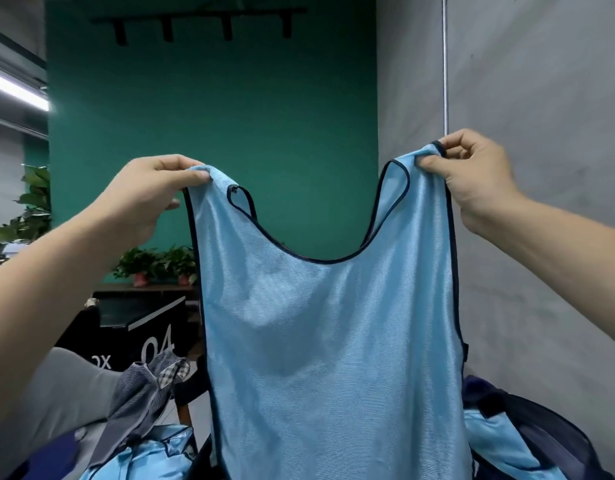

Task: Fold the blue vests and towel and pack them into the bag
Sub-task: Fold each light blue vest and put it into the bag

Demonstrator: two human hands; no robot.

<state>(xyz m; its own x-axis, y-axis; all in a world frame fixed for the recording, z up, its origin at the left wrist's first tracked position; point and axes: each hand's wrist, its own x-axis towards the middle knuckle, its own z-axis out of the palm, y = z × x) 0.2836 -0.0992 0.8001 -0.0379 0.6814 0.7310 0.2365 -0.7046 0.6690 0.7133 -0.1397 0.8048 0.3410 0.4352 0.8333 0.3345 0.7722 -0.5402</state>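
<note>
High before a green wall, a blue vest hangs spread out, its left strap pinched by the left hand, its right by the right hand. Low at right, a dark bag holds blue cloth.

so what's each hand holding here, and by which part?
Both hold one blue vest, hanging. The left hand pinches its left shoulder strap, the right hand pinches the right strap's top.
</note>
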